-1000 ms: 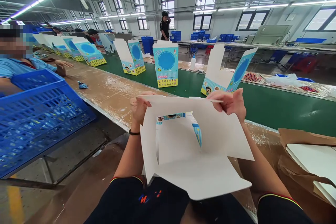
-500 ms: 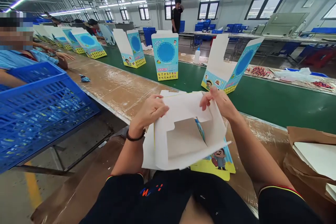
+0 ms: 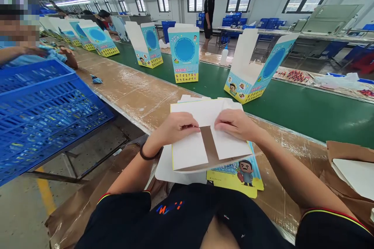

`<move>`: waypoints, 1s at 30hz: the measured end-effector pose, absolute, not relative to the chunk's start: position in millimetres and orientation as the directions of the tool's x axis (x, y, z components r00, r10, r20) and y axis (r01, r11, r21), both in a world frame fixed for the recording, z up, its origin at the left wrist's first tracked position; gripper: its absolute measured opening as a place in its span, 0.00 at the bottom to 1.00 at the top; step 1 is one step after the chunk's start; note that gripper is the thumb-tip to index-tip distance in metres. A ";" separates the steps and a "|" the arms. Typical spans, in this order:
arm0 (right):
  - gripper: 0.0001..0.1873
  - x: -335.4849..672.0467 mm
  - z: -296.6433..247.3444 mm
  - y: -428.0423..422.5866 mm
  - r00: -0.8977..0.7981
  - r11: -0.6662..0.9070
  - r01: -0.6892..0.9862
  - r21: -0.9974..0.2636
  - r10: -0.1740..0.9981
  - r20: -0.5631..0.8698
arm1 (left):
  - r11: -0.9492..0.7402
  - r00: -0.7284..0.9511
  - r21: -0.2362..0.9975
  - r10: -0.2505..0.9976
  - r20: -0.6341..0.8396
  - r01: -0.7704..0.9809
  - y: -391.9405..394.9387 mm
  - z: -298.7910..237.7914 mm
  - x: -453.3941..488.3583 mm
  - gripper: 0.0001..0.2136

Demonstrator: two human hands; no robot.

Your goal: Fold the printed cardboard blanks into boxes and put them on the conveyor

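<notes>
In front of my chest lies a cardboard box (image 3: 189, 151), its white inner side up. Two side flaps are folded inward, with a brown gap between them. My left hand (image 3: 181, 127) is closed on the left flap, thumb near the gap. On the right flap, my right hand (image 3: 235, 124) grips with curled fingers. Beneath the box are flat printed cartons (image 3: 233, 177) in yellow and blue with a cartoon figure; part of the stack is hidden.
A green conveyor belt (image 3: 292, 114) carries several open blue-and-yellow boxes (image 3: 187, 56). A blue crate (image 3: 49, 120) stands at left, beside a co-worker's arm. White card sheets (image 3: 353, 177) lie in brown paper at right. A white bottle (image 3: 224, 55) stands beyond the belt.
The side flaps have been folded inward, leaving a narrow gap. My right hand has come down and left onto the right flap. The standing person in the background has turned and moved right.
</notes>
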State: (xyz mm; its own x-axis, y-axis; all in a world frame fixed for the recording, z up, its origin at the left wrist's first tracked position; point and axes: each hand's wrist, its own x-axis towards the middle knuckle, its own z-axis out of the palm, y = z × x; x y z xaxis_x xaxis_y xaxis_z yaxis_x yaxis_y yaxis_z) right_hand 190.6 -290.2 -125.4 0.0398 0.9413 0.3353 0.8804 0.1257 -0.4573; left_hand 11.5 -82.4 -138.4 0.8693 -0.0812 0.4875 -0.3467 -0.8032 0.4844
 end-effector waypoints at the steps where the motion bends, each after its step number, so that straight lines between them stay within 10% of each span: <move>1: 0.40 192.5 -122.1 -301.8 -0.008 0.174 0.823 -0.540 0.955 0.296 | -0.772 0.886 0.522 -0.113 0.451 -0.364 -79.0 -138.7 3.0 0.18; 5: 0.49 185.3 -114.6 -337.1 -0.113 0.219 0.678 -0.702 0.974 0.195 | -0.673 0.883 0.608 -0.149 0.445 -0.420 -72.2 -145.3 -28.0 0.35; 11: 0.45 166.1 -131.8 -337.3 0.391 -0.054 0.547 -0.836 0.899 0.198 | -0.703 0.913 0.658 0.029 0.407 -0.271 -102.0 -149.6 -46.7 0.35; 15: 0.55 170.2 -130.7 -343.3 0.231 0.108 0.461 -0.881 0.944 0.237 | -0.616 0.891 0.716 0.049 0.451 -0.328 -112.5 -149.7 -48.3 0.48; 23: 0.35 157.4 -128.5 -325.6 0.447 -0.109 0.741 -0.662 0.816 0.366 | -0.640 0.739 0.728 0.363 0.568 -0.245 -117.4 -159.6 -43.1 0.26; 30: 0.18 171.5 -139.7 -312.2 0.148 -0.067 0.924 -0.377 0.971 0.189 | -0.856 0.898 0.487 0.068 0.434 -0.171 -116.9 -161.3 -37.0 0.19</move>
